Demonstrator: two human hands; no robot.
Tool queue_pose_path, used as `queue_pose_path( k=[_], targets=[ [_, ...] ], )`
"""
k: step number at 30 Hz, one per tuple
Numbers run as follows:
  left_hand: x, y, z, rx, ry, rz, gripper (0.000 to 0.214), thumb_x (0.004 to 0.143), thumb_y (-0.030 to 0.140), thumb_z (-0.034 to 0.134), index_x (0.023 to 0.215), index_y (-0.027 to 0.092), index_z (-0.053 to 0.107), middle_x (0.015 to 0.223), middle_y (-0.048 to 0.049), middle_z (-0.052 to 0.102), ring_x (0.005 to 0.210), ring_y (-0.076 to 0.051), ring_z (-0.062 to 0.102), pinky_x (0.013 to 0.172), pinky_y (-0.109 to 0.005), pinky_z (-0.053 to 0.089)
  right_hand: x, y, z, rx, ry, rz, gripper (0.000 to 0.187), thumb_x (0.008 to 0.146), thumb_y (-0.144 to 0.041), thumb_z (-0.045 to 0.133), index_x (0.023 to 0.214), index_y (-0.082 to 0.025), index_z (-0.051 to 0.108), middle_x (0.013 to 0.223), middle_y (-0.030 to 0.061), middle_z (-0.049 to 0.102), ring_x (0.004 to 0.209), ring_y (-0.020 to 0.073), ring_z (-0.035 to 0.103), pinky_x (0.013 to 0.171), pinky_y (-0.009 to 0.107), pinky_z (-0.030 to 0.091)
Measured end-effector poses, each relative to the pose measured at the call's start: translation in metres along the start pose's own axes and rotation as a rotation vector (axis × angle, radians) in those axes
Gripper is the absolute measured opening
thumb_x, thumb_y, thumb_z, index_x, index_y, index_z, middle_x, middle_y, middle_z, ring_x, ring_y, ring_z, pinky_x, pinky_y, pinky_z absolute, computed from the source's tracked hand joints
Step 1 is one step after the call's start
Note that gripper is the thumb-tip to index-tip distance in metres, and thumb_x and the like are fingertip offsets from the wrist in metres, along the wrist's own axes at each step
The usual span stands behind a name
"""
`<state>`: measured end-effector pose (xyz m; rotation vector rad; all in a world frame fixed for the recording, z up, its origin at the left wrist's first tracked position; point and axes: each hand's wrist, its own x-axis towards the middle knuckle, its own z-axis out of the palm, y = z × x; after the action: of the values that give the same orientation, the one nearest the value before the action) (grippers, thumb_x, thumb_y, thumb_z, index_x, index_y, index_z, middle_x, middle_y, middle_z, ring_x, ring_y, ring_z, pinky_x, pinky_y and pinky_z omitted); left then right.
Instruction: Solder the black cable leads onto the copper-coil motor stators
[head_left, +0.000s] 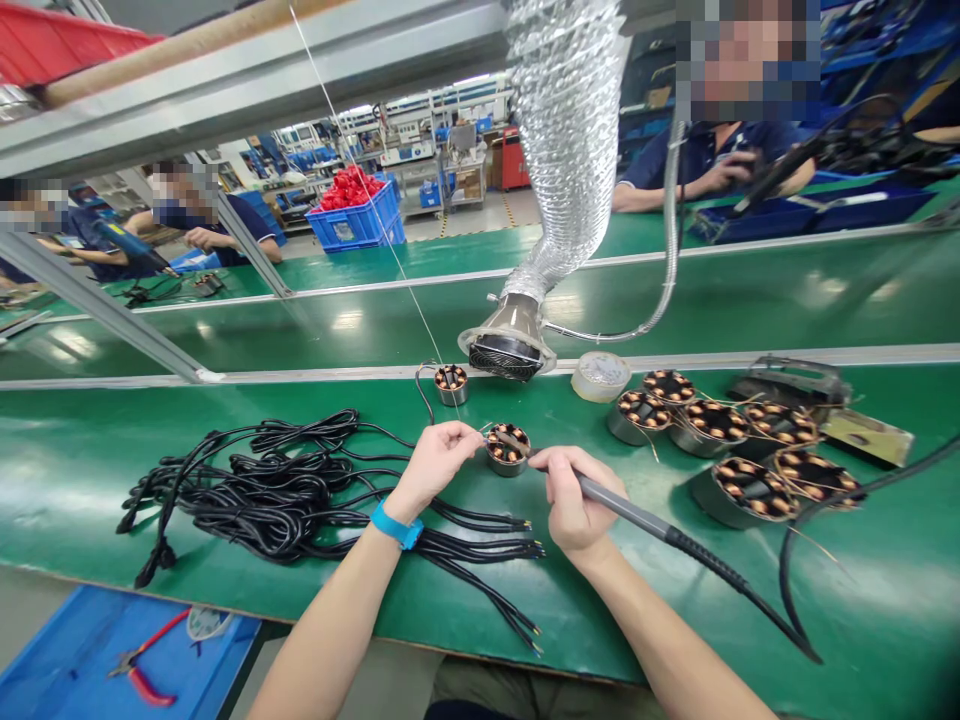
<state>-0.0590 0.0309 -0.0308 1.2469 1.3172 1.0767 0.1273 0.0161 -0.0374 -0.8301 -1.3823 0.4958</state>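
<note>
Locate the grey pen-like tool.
In the head view, the tool is right of centre, in the right hand, pointing toward the copper-wound core near the left hand.

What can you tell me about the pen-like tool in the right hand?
The tool has a grey handle, seemingly plastic, then a black ribbed sleeve and a black cable looping to the right. The right hand holds it slanted towards the copper-wound part; whether its tip touches that is unclear.

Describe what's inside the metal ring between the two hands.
Copper-coloured windings show inside the metal ring. Its bottom cannot be seen, covered by the windings and near wall.
</note>
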Motion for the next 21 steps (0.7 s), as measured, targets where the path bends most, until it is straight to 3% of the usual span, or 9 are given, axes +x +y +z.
queue_pose_path(
  k=[5,9,17,21],
  targets=[
    [0.002,-0.001,-0.013,-0.112,-0.102,-0.063,0.039,0.069,0.046,0.081,0.08,0.013,0.064,0.061,0.0045,0.048,0.047,-0.004,0.035,0.046,-0.02,0.024,0.0,0.002,-0.002,0.012,0.009,-0.009,0.026,0.094,-0.023,0.051,0.076,-0.02,0.068,0.053,-0.0015,0.056,0.053,0.0159,0.062,0.055,0.027,0.049],
    [0.005,-0.004,-0.017,-0.208,-0.111,-0.062,0.035,0.071,0.042,0.08,0.078,0.011,0.064,0.062,0.003,0.051,0.046,-0.003,0.036,0.045,-0.02,0.024,0.001,0.0,-0.002,0.019,0.014,-0.017,0.027,0.095,-0.025,0.051,0.075,-0.02,0.068,0.046,-0.0031,0.048,0.052,0.0172,0.062,0.055,0.028,0.049],
    [0.003,-0.001,-0.009,-0.168,0.098,0.036,0.036,0.067,0.039,0.083,0.08,0.012,0.063,0.061,0.0047,0.051,0.045,-0.002,0.035,0.042,-0.017,0.022,0.004,-0.002,-0.004,0.009,0.031,-0.043,0.027,0.094,-0.023,0.051,0.074,-0.02,0.067,0.045,-0.0038,0.048,0.048,0.0155,0.059,0.054,0.027,0.048],
    [0.003,-0.004,-0.005,-0.129,0.138,0.096,0.034,0.074,0.043,0.077,0.078,0.013,0.061,0.063,0.0013,0.06,0.041,-0.004,0.043,0.04,-0.017,0.032,0.004,-0.003,-0.005,0.007,0.036,-0.07,0.027,0.094,-0.021,0.051,0.074,-0.019,0.068,0.048,-0.003,0.051,0.05,0.0152,0.06,0.056,0.028,0.049]
  ],
)
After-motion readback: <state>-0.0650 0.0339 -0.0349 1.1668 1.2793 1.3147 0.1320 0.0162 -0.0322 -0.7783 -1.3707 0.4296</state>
